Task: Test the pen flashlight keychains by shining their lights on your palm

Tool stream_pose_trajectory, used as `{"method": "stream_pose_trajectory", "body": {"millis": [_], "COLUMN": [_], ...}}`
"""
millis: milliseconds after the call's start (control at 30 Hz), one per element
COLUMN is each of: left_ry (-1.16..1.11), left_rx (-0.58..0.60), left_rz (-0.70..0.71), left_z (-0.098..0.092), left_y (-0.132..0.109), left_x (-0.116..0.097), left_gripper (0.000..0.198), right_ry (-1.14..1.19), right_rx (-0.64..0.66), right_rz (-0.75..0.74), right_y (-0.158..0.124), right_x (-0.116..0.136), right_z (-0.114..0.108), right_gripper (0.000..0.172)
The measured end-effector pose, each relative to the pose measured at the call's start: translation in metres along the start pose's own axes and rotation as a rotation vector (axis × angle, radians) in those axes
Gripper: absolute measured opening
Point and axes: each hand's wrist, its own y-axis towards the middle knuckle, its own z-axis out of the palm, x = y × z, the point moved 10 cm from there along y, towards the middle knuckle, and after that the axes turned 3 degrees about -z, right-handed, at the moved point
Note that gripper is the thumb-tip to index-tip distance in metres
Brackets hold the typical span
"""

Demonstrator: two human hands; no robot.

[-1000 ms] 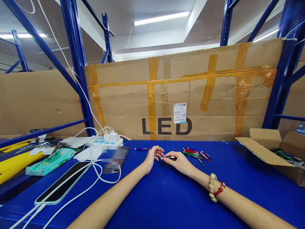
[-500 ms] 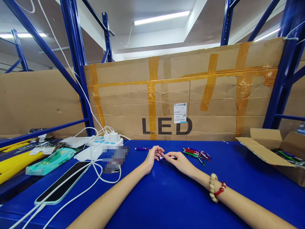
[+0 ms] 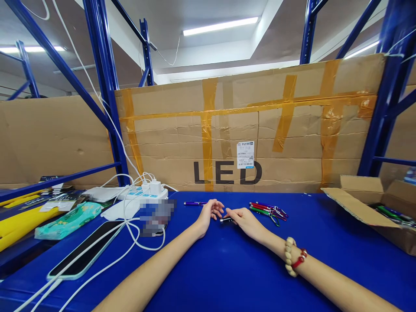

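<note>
My right hand pinches a small dark cylinder with a silver end, which pokes out to the left of the fingers. Just left of it, my left hand rests on its edge, fingers loosely curled and apart, with nothing seen in them. A slim purple pen-like tube lies behind the left hand, its right end hidden. To the right of my right hand is a small group of slim metallic tubes with carabiner clips, in red, green and purple.
An open cardboard box with more of the coloured pieces stands at the right. On the left lie a phone, a tangle of white cables, a power strip and a teal packet. A large cardboard panel closes off the back.
My right hand has shifted slightly, and the cylinder has moved a little down and right, away from the left fingers. The left hand has stayed in place.
</note>
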Motion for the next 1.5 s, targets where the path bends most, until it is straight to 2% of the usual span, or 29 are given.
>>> {"method": "stream_pose_trajectory", "body": {"millis": [133, 233, 367, 500, 633, 733, 867, 1033, 1333, 1500], "left_ry": [0.115, 0.268, 0.556, 0.889, 1.155, 1.303, 1.433, 1.492, 1.433, 1.376], "left_rx": [-0.028, -0.1, -0.267, -0.437, -0.47, -0.466, -0.415, -0.322, -0.038, 0.063], "left_rz": [0.029, 0.068, 0.124, 0.136, 0.117, 0.069, 0.065, 0.139, 0.366, 0.468], "left_z": [-0.001, -0.007, -0.03, -0.058, -0.07, -0.072, -0.066, -0.05, 0.002, 0.019], "left_y": [0.001, 0.002, -0.002, -0.01, -0.012, -0.012, -0.011, -0.01, -0.017, -0.025], "left_x": [-0.001, -0.003, -0.013, -0.028, -0.03, -0.025, -0.023, -0.026, -0.026, -0.03], "left_gripper": [0.037, 0.034, 0.022, 0.033, 0.046, 0.039, 0.034, 0.033, 0.019, 0.012], "right_ry": [-0.055, -0.121, -0.261, -0.422, -0.605, -0.735, -0.868, -0.965, -0.997, -0.942], "right_rx": [-0.015, -0.026, -0.028, -0.026, -0.04, -0.054, -0.07, -0.064, -0.05, -0.088], "right_rz": [0.004, 0.003, -0.001, 0.025, 0.056, 0.096, 0.153, 0.186, 0.222, 0.196], "right_y": [0.0, 0.0, -0.005, -0.01, -0.011, -0.011, -0.012, -0.014, -0.016, -0.015], "right_x": [0.001, 0.003, 0.008, 0.007, 0.001, -0.005, -0.01, -0.007, -0.003, -0.004], "right_z": [-0.001, -0.003, -0.009, -0.018, -0.029, -0.037, -0.044, -0.044, -0.044, -0.044], "right_gripper": [0.065, 0.061, 0.041, 0.024, 0.019, 0.019, 0.02, 0.029, 0.04, 0.038]}}
